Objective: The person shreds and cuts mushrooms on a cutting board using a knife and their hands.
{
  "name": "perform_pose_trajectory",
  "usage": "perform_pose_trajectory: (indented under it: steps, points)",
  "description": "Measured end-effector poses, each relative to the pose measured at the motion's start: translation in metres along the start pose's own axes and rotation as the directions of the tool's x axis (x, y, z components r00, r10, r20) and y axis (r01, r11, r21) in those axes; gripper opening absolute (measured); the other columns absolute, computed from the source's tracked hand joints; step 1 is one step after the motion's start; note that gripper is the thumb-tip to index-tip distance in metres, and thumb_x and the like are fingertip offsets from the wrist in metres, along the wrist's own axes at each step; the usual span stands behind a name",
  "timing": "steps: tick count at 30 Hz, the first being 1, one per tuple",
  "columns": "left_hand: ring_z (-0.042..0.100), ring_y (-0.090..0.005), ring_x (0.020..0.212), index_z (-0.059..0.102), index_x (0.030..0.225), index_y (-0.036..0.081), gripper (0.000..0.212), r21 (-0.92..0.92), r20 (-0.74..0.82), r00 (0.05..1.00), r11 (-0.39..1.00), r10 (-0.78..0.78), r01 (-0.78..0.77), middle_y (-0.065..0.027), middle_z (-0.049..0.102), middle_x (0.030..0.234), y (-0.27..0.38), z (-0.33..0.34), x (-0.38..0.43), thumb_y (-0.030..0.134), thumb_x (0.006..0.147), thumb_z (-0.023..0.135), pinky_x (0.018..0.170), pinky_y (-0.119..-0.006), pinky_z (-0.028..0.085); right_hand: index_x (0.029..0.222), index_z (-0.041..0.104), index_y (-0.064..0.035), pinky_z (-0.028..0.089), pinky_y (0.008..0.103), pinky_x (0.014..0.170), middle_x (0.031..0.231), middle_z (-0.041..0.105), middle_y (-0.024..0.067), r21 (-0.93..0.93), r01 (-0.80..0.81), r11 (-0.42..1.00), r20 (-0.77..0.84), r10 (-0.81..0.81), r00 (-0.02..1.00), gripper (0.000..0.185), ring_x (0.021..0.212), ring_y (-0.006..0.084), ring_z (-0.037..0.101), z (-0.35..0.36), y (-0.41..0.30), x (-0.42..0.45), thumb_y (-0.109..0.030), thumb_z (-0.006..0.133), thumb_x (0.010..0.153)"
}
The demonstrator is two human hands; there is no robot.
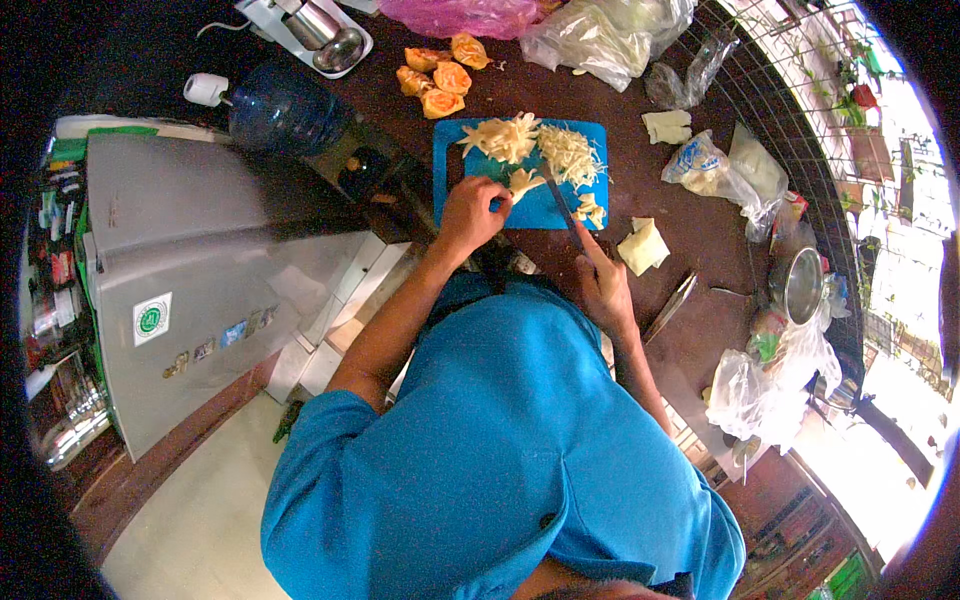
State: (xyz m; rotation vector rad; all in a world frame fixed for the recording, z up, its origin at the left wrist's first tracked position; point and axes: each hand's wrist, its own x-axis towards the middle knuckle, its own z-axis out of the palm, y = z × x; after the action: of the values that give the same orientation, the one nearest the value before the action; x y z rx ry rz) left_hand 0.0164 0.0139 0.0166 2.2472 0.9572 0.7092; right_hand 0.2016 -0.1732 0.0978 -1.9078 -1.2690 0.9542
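A blue cutting board (551,206) lies before me on a dark brown table. My left hand (474,214) is over its left side, thumb and fingertips pinched on the near end of a small bunch of pale yellow strips (525,182). My right hand (606,289) grips the handle of a knife (561,201), whose dark blade slants up and left across the board, its tip near a heap of fine pale shreds (571,156). Broader pale strips (501,139) are heaped at the board's far left. Small cut pieces (589,210) lie right of the blade.
Several orange food pieces (451,77) sit beyond the board. Folded pale sheets (643,246) and metal tongs (671,307) lie to the right, plastic bags (705,169) farther out. A blue water bottle (285,109) and a grey refrigerator (217,285) stand left. A wire grille (810,112) borders the right.
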Motion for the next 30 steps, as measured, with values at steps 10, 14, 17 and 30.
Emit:
perform_pose_trajectory:
  steps: [10, 14, 17, 30]
  points:
    - [0.071, -0.0336, 0.072, 0.072, 0.084, 0.003, 0.017, -0.102, 0.106, 0.958, 0.956, -0.265, 0.275, -0.0161, 0.072, 0.077, 0.027, -0.002, 0.005, 0.019, 0.08, 0.077, 0.067, -0.041, 0.055, 0.15, 0.04, -0.0112, 0.052, 0.0397, 0.068, 0.082, 0.063, 0.0291, -0.013, 0.174, 0.985, -0.034, -0.174, 0.984, 0.058, 0.072, 0.0359, 0.069, 0.021, 0.014, 0.008, -0.001, 0.051, 0.093]
    - [0.07, -0.0334, 0.074, 0.071, 0.088, 0.003, 0.016, -0.161, 0.028, 0.973, 0.959, -0.23, 0.231, -0.0144, 0.071, 0.081, 0.023, 0.003, 0.001, 0.015, 0.079, 0.078, 0.068, -0.04, 0.055, 0.15, 0.04, -0.0112, 0.05, 0.0417, 0.067, 0.079, 0.061, 0.0288, 0.017, 0.11, 0.994, -0.03, -0.11, 0.993, 0.06, 0.07, 0.0387, 0.066, 0.03, 0.007, 0.008, -0.001, 0.051, 0.092]
    - [0.067, -0.0315, 0.081, 0.07, 0.091, 0.005, 0.017, -0.073, -0.148, 0.988, 0.997, -0.032, 0.021, -0.0111, 0.068, 0.087, 0.015, 0.005, -0.001, 0.012, 0.077, 0.078, 0.071, -0.04, 0.055, 0.15, 0.038, -0.0103, 0.049, 0.0434, 0.066, 0.079, 0.059, 0.0292, 0.03, 0.151, 0.988, -0.031, -0.15, 0.988, 0.061, 0.069, 0.0414, 0.063, 0.04, 0.014, 0.01, 0.001, 0.05, 0.091]
    - [0.063, -0.0277, 0.087, 0.072, 0.093, 0.011, 0.017, 0.061, -0.114, 0.981, 0.986, 0.16, -0.154, -0.0054, 0.065, 0.091, 0.001, 0.009, 0.004, 0.013, 0.076, 0.076, 0.076, -0.038, 0.053, 0.153, 0.032, -0.0064, 0.049, 0.046, 0.062, 0.075, 0.059, 0.0279, -0.081, 0.119, 0.99, -0.128, -0.129, 0.983, 0.066, 0.067, 0.043, 0.063, 0.072, 0.012, 0.004, 0.004, 0.049, 0.09]
